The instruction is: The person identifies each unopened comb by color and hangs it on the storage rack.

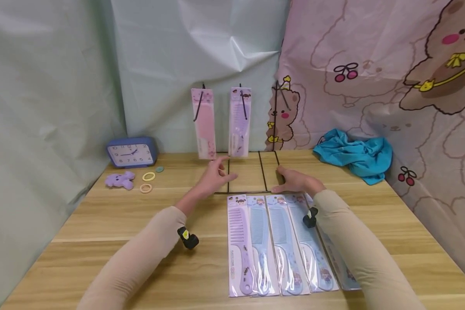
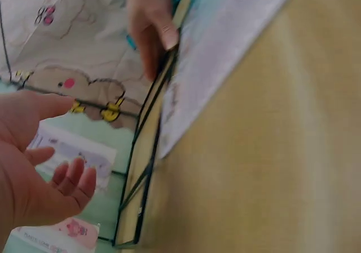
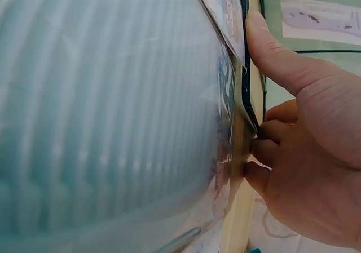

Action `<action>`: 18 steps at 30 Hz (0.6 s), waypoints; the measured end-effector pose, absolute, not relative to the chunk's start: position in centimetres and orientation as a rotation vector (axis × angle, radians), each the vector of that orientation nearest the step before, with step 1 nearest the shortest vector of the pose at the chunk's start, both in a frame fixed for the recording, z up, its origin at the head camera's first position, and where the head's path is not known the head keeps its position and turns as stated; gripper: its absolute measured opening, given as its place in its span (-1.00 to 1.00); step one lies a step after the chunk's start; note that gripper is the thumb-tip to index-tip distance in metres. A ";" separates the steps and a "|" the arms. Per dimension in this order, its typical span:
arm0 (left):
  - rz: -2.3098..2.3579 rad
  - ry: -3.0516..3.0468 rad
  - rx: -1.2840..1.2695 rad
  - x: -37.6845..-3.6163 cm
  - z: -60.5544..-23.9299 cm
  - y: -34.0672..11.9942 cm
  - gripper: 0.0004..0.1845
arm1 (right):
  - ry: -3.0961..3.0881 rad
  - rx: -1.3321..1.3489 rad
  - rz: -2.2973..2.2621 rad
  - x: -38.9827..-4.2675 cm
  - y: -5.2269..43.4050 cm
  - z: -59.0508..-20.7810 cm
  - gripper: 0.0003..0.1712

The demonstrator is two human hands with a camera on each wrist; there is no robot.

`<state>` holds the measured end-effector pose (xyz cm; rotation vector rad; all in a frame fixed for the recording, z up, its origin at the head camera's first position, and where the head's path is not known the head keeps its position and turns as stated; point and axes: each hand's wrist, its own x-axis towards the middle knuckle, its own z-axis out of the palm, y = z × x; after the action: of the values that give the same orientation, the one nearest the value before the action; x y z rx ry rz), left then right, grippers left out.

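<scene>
Pale green sheeting and bear-print curtain behind a light wooden table, evenly lit.

Blue clock, teal cloth, purple bear.

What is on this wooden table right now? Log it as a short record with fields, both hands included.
Surface: light wooden table
Rack: black wire display rack, base flat on the table, uprights at the back
Hanging: pink packaged comb and purple packaged comb
Lying flat: row of packaged combs in purple and blue, in front of the rack
Left hand: fingers spread, by the rack's left side
Right hand: grips the rack's right front corner
Left side: blue alarm clock, purple toy bear, hair ties
Right side: crumpled teal cloth
</scene>
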<state>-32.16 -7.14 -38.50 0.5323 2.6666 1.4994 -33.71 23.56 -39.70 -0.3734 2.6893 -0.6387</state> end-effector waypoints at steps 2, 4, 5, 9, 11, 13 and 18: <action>1.393 2.703 0.556 -31.4 -39.0 -7.2 -0.18 | 2.692 -0.370 -0.644 -33.6 23.5 -39.7 0.21; 1.309 2.724 0.580 -30.9 -39.3 -7.2 -0.16 | 2.696 -0.366 -0.643 -33.6 23.5 -39.6 0.20; 1.278 2.728 0.584 -30.7 -39.3 -7.1 -0.13 | 2.697 -0.362 -0.645 -33.6 23.5 -39.5 0.20; 1.078 2.786 0.555 -29.6 -39.6 -6.9 0.03 | 2.696 -0.351 -0.641 -33.5 23.4 -39.4 0.21; 0.958 2.813 0.489 -28.8 -39.5 -6.6 0.14 | 2.693 -0.346 -0.642 -33.5 23.4 -39.4 0.21; 0.841 2.830 0.417 -28.0 -39.6 -6.3 0.25 | 2.691 -0.346 -0.640 -33.5 23.4 -39.4 0.21; 0.585 2.858 0.375 -26.4 -40.1 -5.7 0.47 | 2.688 -0.375 -0.638 -33.6 23.3 -39.5 0.21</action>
<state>-26.40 -5.68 -40.06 0.3753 2.8579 0.5845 -33.59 23.33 -39.51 -0.3749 2.6877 -0.6377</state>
